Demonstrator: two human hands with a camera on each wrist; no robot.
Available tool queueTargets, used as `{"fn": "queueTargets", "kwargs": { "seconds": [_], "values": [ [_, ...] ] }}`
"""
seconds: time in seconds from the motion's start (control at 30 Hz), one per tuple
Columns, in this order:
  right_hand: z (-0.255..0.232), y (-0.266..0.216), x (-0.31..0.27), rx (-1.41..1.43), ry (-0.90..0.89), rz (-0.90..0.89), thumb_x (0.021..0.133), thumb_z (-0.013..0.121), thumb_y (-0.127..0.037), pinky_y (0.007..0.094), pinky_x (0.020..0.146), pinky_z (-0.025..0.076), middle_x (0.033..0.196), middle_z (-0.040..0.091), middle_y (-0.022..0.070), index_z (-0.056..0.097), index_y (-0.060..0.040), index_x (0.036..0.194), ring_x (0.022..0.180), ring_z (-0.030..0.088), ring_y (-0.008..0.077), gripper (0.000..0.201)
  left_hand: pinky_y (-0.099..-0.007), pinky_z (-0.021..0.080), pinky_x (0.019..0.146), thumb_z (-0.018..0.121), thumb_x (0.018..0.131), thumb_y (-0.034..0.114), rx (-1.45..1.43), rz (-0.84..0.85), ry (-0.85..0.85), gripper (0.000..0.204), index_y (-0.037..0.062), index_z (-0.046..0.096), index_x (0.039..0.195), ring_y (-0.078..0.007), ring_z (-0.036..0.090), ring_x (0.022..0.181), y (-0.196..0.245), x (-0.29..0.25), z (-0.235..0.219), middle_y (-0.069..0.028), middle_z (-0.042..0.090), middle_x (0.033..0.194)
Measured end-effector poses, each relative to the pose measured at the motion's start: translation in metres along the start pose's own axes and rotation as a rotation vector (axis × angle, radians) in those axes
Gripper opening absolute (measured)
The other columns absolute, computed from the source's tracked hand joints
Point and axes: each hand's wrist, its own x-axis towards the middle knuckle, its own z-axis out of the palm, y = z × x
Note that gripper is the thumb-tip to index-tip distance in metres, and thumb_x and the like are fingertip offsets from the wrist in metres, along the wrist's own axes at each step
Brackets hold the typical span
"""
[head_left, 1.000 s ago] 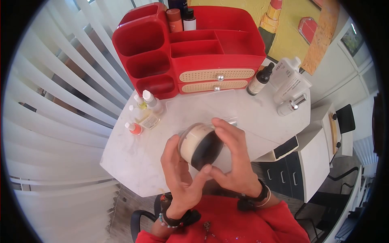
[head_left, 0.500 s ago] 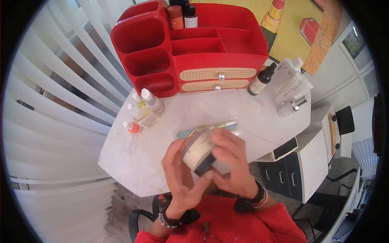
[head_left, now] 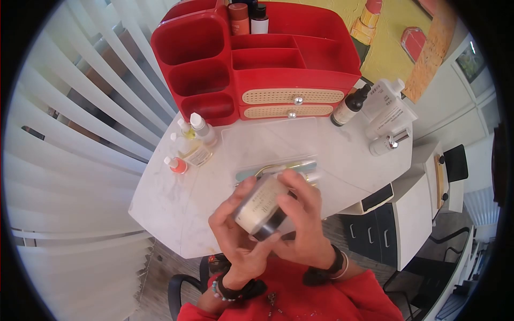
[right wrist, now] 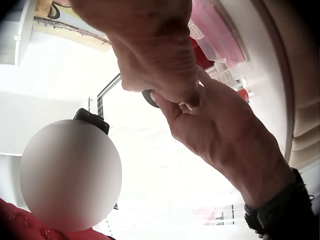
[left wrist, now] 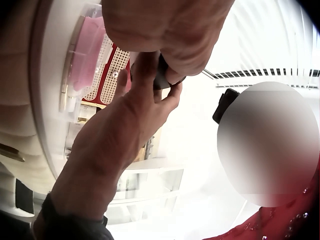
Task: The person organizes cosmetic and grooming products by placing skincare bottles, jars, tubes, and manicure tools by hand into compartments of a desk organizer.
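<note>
In the head view, a cosmetic jar (head_left: pixel 259 206) with a cream-coloured body, printed label and black lid is held tilted above the front of the table. Its label side faces up, and the lid points down toward the person. My left hand (head_left: pixel 234 227) grips the jar from the left, fingers along its far side. From the right, my right hand (head_left: pixel 304 224) holds it with fingers curled over the body near the lid. Both thumbs meet close to the lid's lower edge. Only a dark piece of the lid (left wrist: pixel 162 75) shows between the hands in the left wrist view.
Beyond the hands lies a clear tray (head_left: pixel 267 134) with a teal nail file (head_left: pixel 246 175). A red organizer (head_left: pixel 294 79) with drawers stands at the back. Small bottles (head_left: pixel 197 147) are at left; a dark dropper bottle (head_left: pixel 349 107) and white tubes (head_left: pixel 390 115) at right.
The jar has turned in both hands: its black end faced the camera, and now the labelled side shows. The hands have lowered slightly toward the person, uncovering more of the tray's contents.
</note>
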Motion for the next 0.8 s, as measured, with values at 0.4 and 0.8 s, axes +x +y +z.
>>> {"fn": "queueTargets", "kwargs": {
  "seconds": [0.4, 0.8],
  "values": [
    [-0.007, 0.002, -0.002, 0.074, 0.096, -0.003, 0.082, 0.099, -0.019, 0.0605, 0.12, 0.047, 0.165, 0.048, 0.0352, 0.043, -0.0013, 0.166, 0.149, 0.054, 0.0514, 0.103, -0.0661, 0.039, 0.128, 0.093, 0.091, 0.024, 0.372, 0.198, -0.289, 0.094, 0.0015, 0.039, 0.164, -0.0544, 0.049, 0.152, 0.017, 0.005, -0.01, -0.0352, 0.048, 0.166],
    [-0.119, 0.054, 0.174, -0.164, 0.344, 0.009, 0.089, 0.092, -0.013, 0.0425, 0.11, 0.057, 0.153, 0.058, 0.0178, 0.045, -0.0033, 0.162, 0.135, 0.064, 0.0306, 0.088, -0.0544, 0.039, 0.126, 0.072, 0.103, 0.018, 0.737, 0.141, -0.009, 0.064, -0.005, 0.048, 0.158, -0.0432, 0.051, 0.148, 0.003, -0.012, -0.056, -0.029, 0.053, 0.161]
  ]
}}
